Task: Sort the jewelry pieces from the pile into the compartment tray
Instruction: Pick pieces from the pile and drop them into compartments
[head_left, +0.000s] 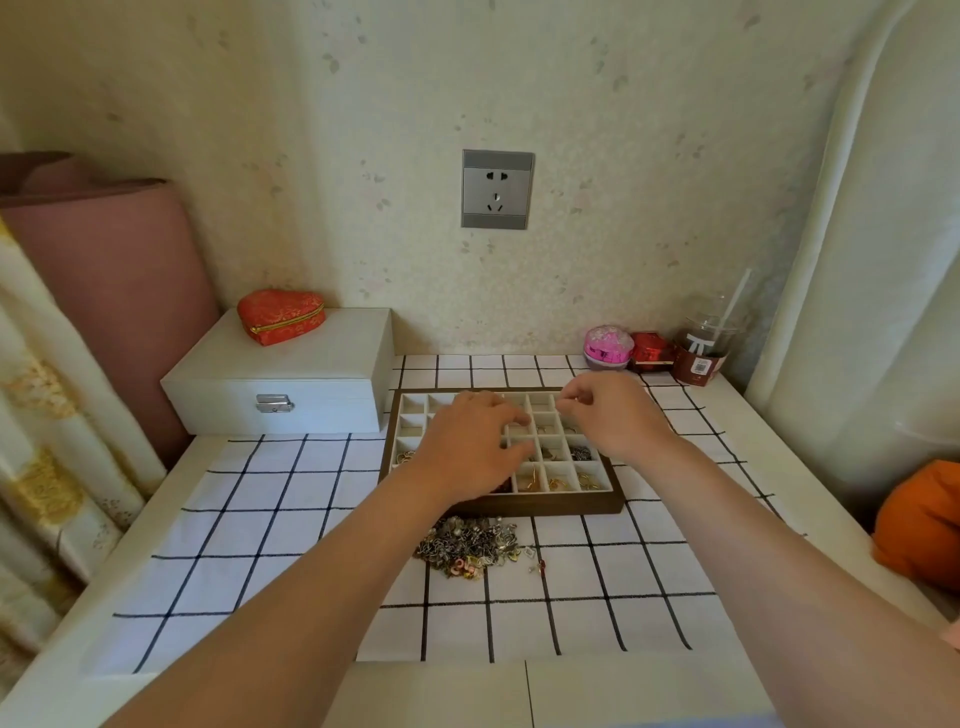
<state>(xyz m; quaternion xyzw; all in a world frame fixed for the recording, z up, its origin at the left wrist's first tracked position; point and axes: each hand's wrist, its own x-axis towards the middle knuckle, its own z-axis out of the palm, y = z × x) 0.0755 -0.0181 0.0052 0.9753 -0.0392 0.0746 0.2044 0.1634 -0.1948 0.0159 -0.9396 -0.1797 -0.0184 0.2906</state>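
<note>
A wooden compartment tray (571, 505) with white cells lies on the checked cloth in the middle of the table. Several cells on its right hold small jewelry pieces. A pile of jewelry (467, 543) sits on the cloth just in front of the tray. My left hand (470, 441) hovers palm down over the tray's left and middle cells, fingers loosely bent toward the centre; whether it holds a piece is hidden. My right hand (608, 410) is over the tray's back right corner with fingertips pinched together, perhaps on a tiny piece too small to make out.
A white latched box (280, 384) with a red heart-shaped pouch (283, 316) on top stands at the back left. Behind the tray on the right are a pink round case (608, 347), a red box (652, 352) and a plastic cup with a straw (704, 345). An orange object (919, 519) lies at the right edge.
</note>
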